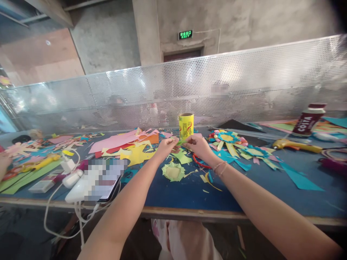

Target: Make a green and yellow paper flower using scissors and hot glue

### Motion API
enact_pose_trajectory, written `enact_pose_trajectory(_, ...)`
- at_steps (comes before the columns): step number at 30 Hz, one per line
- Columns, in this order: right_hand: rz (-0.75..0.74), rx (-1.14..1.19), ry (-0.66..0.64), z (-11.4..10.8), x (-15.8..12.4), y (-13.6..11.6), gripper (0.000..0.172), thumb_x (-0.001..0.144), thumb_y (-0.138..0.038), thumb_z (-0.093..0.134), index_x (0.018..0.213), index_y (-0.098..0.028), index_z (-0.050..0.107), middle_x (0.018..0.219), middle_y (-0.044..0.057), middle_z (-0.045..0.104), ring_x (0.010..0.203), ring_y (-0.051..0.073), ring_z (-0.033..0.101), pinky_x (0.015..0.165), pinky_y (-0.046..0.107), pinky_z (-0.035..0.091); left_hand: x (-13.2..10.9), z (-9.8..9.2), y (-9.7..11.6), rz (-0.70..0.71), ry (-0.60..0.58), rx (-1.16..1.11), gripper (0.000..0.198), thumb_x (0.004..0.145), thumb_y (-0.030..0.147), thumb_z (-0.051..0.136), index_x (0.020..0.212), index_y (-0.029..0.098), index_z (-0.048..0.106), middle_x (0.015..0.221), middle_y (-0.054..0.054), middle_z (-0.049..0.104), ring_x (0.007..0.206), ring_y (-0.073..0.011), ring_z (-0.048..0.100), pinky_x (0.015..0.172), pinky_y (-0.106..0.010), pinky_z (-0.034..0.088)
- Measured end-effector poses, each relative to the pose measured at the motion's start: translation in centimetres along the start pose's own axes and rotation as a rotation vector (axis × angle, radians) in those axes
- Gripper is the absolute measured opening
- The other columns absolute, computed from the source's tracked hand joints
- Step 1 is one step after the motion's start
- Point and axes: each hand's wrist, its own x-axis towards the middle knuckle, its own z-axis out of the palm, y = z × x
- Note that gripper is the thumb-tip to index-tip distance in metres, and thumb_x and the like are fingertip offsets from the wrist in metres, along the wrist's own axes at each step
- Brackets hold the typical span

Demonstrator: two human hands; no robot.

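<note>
Both my hands meet over the middle of the table around a small piece of green paper [181,143]. My left hand [167,146] pinches its left side, while my right hand [199,145] has its fingers closed on the right side. Just behind them stands a yellow roll [186,126] with printed wording, upright. A pale green paper flower [173,172] with a ruffled edge lies below my hands. Beside my right wrist are red loop handles [200,161], perhaps of scissors, partly hidden. Green paper scraps [184,156] lie under the fingers.
Pink paper [114,142] and yellow paper [135,154] lie left; finished-looking paper flowers [227,138] right. A yellow glue gun [298,145] and dark red bottle [309,121] are farther right. A phone [115,180] with white cables lies front left. Another person's arm [3,164] shows at the left edge.
</note>
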Motion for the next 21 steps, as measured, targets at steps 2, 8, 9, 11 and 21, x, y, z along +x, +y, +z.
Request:
enact_pose_trajectory(2,0.013,0.033,-0.018,0.0,0.1,0.0,0.015,0.062,-0.03,0.064,0.066,-0.018,0.056,0.061,-0.001,0.057,0.057,0.012,0.051,0.053,0.026,0.041,0.0,0.0,-0.1,0.012,-0.007,0.004,0.032,0.071,0.045,0.063,0.072,0.013,0.061,0.067,-0.005,0.064,0.057,-0.0122,0.059,0.059,-0.027,0.052)
enact_pose_trajectory(8,0.027,0.108,-0.046,0.0,0.2,-0.3,0.017,0.058,-0.026,0.066,0.067,-0.018,0.054,0.06,-0.002,0.056,0.057,0.011,0.051,0.056,0.027,0.043,0.0,-0.1,0.1,-0.016,0.02,-0.006,0.029,0.074,0.042,0.06,0.074,0.013,0.063,0.064,-0.006,0.065,0.054,-0.0128,0.059,0.058,-0.027,0.051)
enact_pose_trajectory(9,0.025,0.114,-0.049,0.0,0.2,-0.4,0.018,0.058,-0.026,0.066,0.068,-0.018,0.054,0.062,-0.002,0.057,0.058,0.011,0.052,0.058,0.027,0.045,0.0,-0.1,0.1,-0.022,0.023,-0.011,0.028,0.074,0.04,0.061,0.074,0.013,0.063,0.063,-0.006,0.065,0.053,-0.0127,0.059,0.057,-0.027,0.051)
enact_pose_trajectory(11,0.024,0.125,-0.058,0.0,0.1,-0.6,0.019,0.058,-0.025,0.067,0.07,-0.018,0.054,0.067,-0.001,0.06,0.063,0.012,0.055,0.063,0.028,0.047,0.0,-0.2,0.1,-0.022,0.028,-0.012,0.024,0.071,0.036,0.065,0.073,0.012,0.062,0.06,-0.004,0.064,0.053,-0.0125,0.06,0.058,-0.027,0.051)
enact_pose_trajectory(21,0.122,0.217,-0.04,0.6,0.0,-0.6,0.022,0.068,-0.029,0.063,0.084,-0.017,0.054,0.078,0.004,0.063,0.07,0.015,0.061,0.067,0.031,0.052,-0.1,0.1,-0.3,0.053,0.088,-0.042,0.026,0.058,0.033,0.074,0.068,0.013,0.06,0.064,-0.001,0.062,0.058,-0.0116,0.059,0.061,-0.028,0.051)
